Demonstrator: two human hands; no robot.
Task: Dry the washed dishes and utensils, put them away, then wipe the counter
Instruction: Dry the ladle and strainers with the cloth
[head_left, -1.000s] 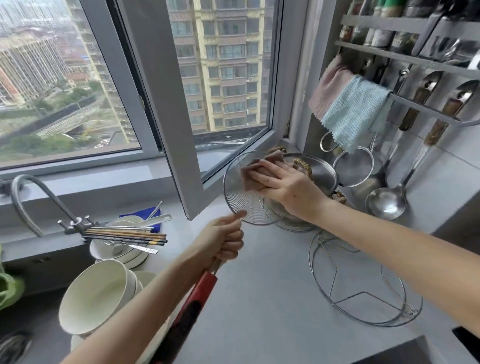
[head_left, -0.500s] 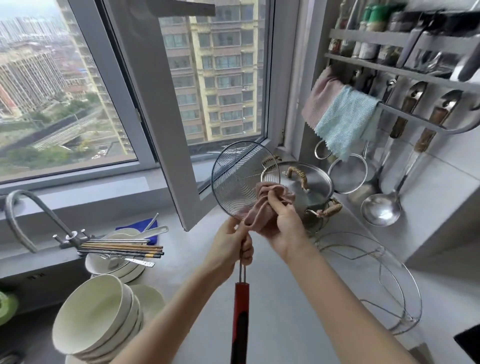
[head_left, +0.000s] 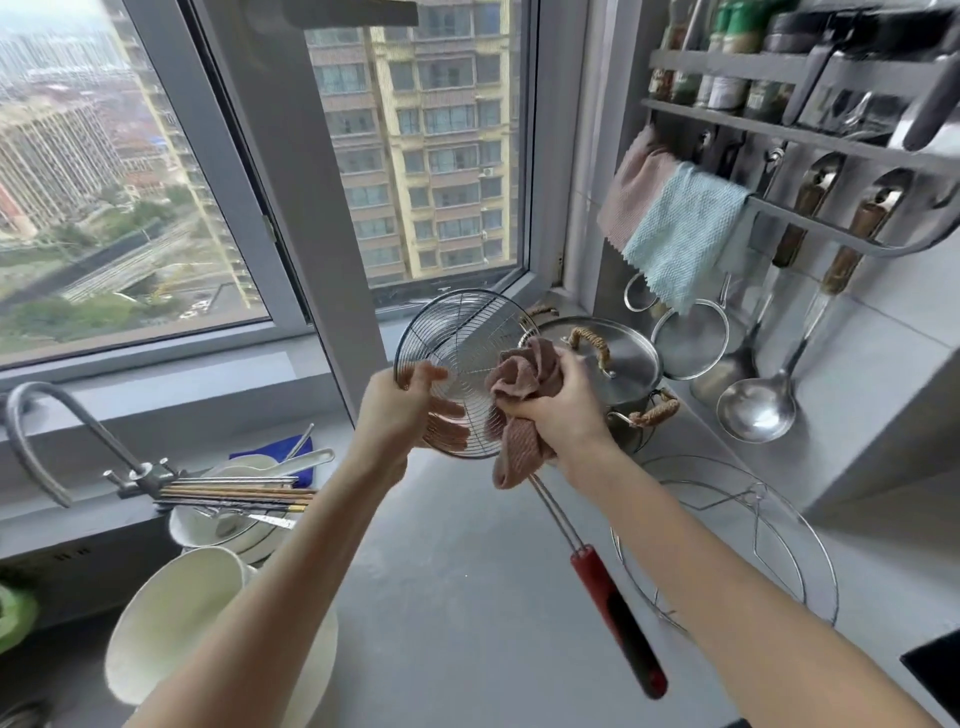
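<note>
Holding a wire skimmer (head_left: 462, 348) up above the grey worktop (head_left: 467, 597), the person has both hands on its round basket. The left hand (head_left: 397, 415) takes the basket's left rim. Its thumb lies over the front edge and its fingers show through the wires behind, so this grip is closed on the skimmer. The right hand (head_left: 563, 410) is balled in a tight grip round a pinkish-brown cloth (head_left: 524, 379) and presses the bunched cloth against the basket's right side. A tail of the cloth hangs below the fist. The skimmer's wire shaft runs down and to the right from under the cloth. It ends in a red and black handle (head_left: 618, 623) that hangs free over the worktop, touched by neither hand.

Just behind the right hand stands a steel pot (head_left: 618, 374) with its lid on and rope-wound handles. To the right of the right forearm a round wire rack (head_left: 756, 493) lies on the worktop. On the wall at right a rail carries 2 towels, a pink towel (head_left: 631, 192) and a pale blue towel (head_left: 680, 228). A ladle (head_left: 756, 410) and a small strainer (head_left: 691, 343) hang below them. Jars (head_left: 727, 78) stand on the shelf above. At lower left white bowls (head_left: 171, 623) are stacked. Further back, chopsticks (head_left: 234, 496) lie across another bowl beside the tap (head_left: 47, 431).
</note>
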